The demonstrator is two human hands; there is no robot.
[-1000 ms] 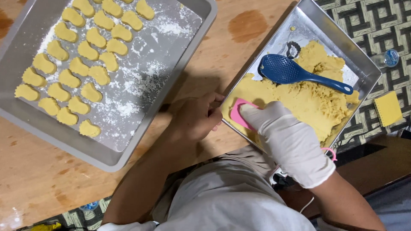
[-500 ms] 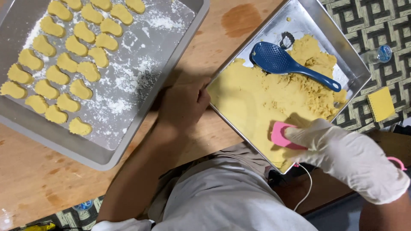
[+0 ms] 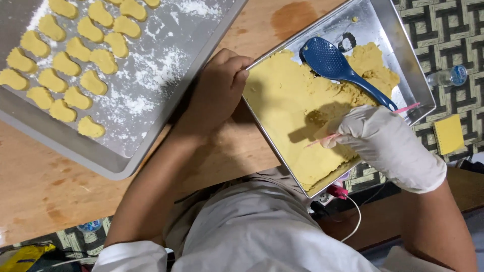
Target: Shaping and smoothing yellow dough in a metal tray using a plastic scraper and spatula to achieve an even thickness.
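1. Left hand [image 3: 217,90]: bare, fingers curled over the near-left rim of the dough tray [image 3: 411,80], pinching the metal edge to brace it.
2. Right hand [image 3: 385,143]: gloved in white, fingers closed around a thin pink scraper [image 3: 322,139], seen almost edge-on, blade tip low over the yellow dough [image 3: 287,116].
3. Dough location: spread flat across the near half of the dough tray, heaped and rough at the far end under the blue slotted spoon [image 3: 333,65].
4. Risk, tray overhang: near-right corner of the dough tray projecting past the table [image 3: 222,156] edge above cables; downward pressure from the scraper likely to tip or slide it if the left-hand brace slackens.
5. Risk, spoon: handle lying close beside the gloved hand; likely to be knocked and dragged through the smoothed dough.
6. Risk, gouging: steep blade angle likely to dig into the soft sheet rather than level it.
7. Risk, neighbouring tray: floured baking tray [image 3: 166,100] with shaped dough pieces [image 3: 75,70] just beside the left forearm; an elbow shift could smear the nearest pieces.
8. Surface: wooden table, stained in patches.
9. Room: patterned woven mat [image 3: 443,35] on the floor, with a small plastic bottle [image 3: 448,75] and a yellow block [image 3: 447,133] lying on it.
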